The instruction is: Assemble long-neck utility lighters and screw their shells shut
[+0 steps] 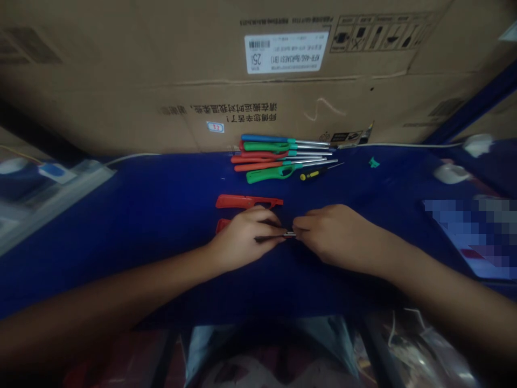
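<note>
Between my two hands is a thin metal piece [290,234], of which only a short shiny stretch shows. My left hand [248,237] pinches its left end, and the fingers of my right hand [333,231] are closed at its right end; the rest is hidden behind the fingers. Just beyond my left hand lies a red plastic lighter casing half [238,201] with a trigger opening. A second red plastic part [222,224] sticks out from behind my left hand, mostly covered by it.
Long-nosed lighters [269,173] in green, red, orange and blue lie in a row at the back. Beside them is a yellow-and-black screwdriver [310,175]. A green scrap [374,162] and a white object [451,172] lie to the right, near a tablet-like device [464,237]. A cardboard wall [161,64] closes the back.
</note>
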Tool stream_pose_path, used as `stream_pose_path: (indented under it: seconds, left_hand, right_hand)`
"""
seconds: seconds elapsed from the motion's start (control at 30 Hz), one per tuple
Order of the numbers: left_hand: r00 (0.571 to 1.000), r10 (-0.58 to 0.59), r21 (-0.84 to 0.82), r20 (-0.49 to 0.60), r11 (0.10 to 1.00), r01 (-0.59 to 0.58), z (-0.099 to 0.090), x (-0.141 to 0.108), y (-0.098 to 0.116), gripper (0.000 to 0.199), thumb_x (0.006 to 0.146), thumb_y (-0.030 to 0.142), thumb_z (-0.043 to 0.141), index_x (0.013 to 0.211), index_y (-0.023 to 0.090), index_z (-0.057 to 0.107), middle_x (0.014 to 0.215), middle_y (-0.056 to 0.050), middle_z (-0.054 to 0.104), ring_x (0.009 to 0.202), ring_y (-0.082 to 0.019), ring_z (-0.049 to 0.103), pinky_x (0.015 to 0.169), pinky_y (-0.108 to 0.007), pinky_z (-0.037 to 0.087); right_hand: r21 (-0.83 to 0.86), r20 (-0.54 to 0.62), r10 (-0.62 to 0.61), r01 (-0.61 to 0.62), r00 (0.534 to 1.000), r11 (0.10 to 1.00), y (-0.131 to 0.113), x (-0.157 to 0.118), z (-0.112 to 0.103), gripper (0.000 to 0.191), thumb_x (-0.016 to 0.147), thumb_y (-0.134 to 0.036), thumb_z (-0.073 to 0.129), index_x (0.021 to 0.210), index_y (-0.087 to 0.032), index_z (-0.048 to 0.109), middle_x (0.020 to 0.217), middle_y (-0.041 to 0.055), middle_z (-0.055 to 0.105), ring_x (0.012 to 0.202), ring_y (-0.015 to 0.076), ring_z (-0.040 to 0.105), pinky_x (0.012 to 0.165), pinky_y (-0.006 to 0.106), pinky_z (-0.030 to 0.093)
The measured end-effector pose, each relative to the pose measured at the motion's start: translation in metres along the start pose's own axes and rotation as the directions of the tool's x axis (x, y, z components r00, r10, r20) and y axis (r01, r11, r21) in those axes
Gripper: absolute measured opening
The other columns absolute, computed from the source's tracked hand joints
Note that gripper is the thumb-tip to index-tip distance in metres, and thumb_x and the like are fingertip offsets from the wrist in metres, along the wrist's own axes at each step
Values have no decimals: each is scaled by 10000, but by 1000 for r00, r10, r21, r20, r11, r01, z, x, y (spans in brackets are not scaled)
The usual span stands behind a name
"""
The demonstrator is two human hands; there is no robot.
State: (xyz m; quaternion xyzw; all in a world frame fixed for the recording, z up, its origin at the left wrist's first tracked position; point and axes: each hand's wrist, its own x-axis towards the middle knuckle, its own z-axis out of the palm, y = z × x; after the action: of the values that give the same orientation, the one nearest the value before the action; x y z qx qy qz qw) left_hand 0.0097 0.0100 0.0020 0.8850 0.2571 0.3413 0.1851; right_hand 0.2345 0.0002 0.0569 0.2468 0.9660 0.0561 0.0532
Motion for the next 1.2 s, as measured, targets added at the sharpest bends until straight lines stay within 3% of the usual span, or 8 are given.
stream_pose_path:
  seconds: [0.23,0.4,0.63,0.9,1.07,1.2]
  left_hand:
    - [1000,1,79,25,997,-3,0,1,3,123,918,188,667,941,192,788,914,-66,727,875,-194,667,811,-359,555]
    - [998,-59,-19,-38,998,58,3,1,2,79,871,177,727,931,176,778,909,-57,724,850,-174,668,783,-316,556]
    - [990,-129,-53,-55,991,126,3,2,3,132,849,169,728,980,162,741,936,-75,727,867,-190,680,792,-323,564]
    - [989,-149,-56,-20,988,148,1,1,3,133,838,145,728,969,162,709,962,-65,735,922,-204,686,842,-339,556]
    - [984,-180,-39,13,983,181,-3,3,8,226,812,161,748,1033,148,707,1017,-87,721,966,-214,676,875,-345,553]
    - [976,-197,44,94,980,194,-23,7,15,361,801,260,772,1144,175,698,1099,-87,715,1069,-242,645,955,-382,529]
  right_hand:
    - [0,-11,15,-15,1000,1000,2,0,-1,150,876,-83,596,801,-157,702,806,48,667,687,183,608,565,325,310]
    - [245,-57,169,-150,984,958,8,1,-1,158,961,-252,586,934,-208,736,920,16,703,805,162,668,626,287,376]
    - [481,-57,280,-219,958,849,11,7,9,116,925,-189,627,916,-218,739,911,-6,689,825,134,653,672,249,412]
    - [287,-80,159,-130,984,949,1,10,6,216,922,-83,551,810,-162,719,791,24,646,768,169,609,626,295,376]
    - [375,-57,231,-194,971,906,5,9,8,169,941,-129,554,882,-174,706,873,23,657,778,159,638,629,279,395]
    - [540,-78,239,-160,968,826,17,5,11,135,928,-136,592,897,-184,715,903,28,660,798,141,635,705,257,442]
